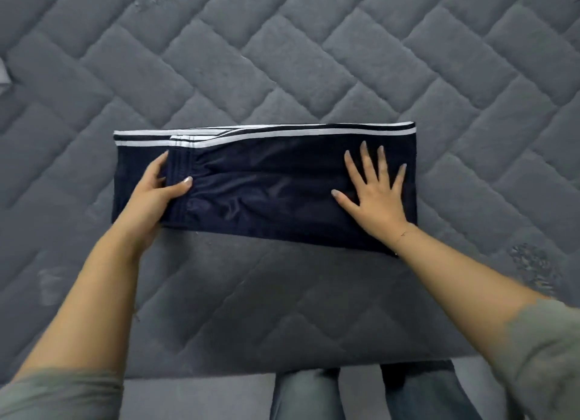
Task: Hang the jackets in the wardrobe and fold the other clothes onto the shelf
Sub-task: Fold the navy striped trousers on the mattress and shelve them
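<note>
- Navy track pants (266,181) with white side stripes lie folded into a long band across the grey quilted mattress (314,58), near its front edge.
- Left hand (157,193) holds the folded-over waistband end of the pants, thumb on top and fingers tucked beneath the layer: its grip is closed on the fabric.
- Right hand (376,190) lies flat on the right part of the pants, fingers spread and straight, pressing down.
- Grey-green sleeves are pushed up both forearms.
- Below the mattress edge are what look like jeans-clad legs (314,394).
</note>
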A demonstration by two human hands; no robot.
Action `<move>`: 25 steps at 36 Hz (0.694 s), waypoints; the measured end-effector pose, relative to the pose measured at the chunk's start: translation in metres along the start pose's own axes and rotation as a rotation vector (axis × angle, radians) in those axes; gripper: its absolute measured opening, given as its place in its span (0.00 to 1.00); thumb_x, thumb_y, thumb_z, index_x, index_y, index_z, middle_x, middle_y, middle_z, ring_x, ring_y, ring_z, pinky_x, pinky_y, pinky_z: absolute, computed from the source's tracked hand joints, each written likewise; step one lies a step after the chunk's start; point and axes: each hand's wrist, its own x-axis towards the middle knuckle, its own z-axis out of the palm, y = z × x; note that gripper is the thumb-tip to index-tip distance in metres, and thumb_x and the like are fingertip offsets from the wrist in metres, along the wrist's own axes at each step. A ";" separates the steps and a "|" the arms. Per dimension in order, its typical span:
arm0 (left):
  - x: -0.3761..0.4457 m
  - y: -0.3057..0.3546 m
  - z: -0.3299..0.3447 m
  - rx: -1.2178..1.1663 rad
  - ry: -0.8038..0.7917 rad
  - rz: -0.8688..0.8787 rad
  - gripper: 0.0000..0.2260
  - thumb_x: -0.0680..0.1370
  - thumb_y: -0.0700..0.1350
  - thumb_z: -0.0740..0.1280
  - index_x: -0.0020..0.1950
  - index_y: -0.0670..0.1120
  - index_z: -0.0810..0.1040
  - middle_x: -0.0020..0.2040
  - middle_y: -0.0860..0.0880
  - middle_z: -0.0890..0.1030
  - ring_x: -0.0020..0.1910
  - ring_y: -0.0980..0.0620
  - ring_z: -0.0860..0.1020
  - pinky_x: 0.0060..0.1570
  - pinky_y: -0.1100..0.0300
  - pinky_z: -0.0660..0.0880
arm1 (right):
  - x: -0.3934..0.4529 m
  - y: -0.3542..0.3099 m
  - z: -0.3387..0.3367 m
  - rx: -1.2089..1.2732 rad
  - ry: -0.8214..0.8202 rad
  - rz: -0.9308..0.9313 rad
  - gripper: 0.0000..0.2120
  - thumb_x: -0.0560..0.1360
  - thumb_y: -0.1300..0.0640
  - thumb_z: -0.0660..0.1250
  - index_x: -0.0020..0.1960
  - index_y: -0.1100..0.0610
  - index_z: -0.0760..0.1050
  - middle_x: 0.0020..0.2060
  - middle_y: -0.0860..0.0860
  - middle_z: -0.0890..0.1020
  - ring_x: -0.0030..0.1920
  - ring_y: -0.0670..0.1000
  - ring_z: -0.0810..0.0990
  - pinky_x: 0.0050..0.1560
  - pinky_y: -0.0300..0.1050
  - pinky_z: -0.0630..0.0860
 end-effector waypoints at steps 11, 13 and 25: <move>0.024 -0.033 -0.063 0.004 0.430 0.041 0.19 0.77 0.37 0.70 0.66 0.49 0.74 0.57 0.52 0.80 0.50 0.59 0.80 0.43 0.70 0.77 | 0.011 -0.061 0.015 -0.064 0.055 -0.159 0.32 0.81 0.39 0.50 0.79 0.48 0.42 0.79 0.49 0.43 0.78 0.52 0.40 0.75 0.59 0.37; 0.023 -0.037 -0.081 -0.033 0.473 0.054 0.18 0.76 0.39 0.71 0.64 0.48 0.74 0.57 0.51 0.80 0.51 0.59 0.80 0.48 0.67 0.78 | 0.009 -0.064 0.016 -0.069 0.056 -0.189 0.31 0.81 0.40 0.50 0.79 0.48 0.44 0.79 0.49 0.43 0.79 0.52 0.41 0.75 0.57 0.37; 0.016 -0.029 -0.035 1.015 0.785 0.179 0.28 0.78 0.48 0.64 0.76 0.45 0.62 0.78 0.41 0.58 0.75 0.39 0.57 0.72 0.42 0.53 | -0.028 -0.035 0.009 0.364 0.437 -0.042 0.25 0.77 0.58 0.67 0.72 0.60 0.68 0.74 0.60 0.63 0.74 0.58 0.61 0.76 0.53 0.53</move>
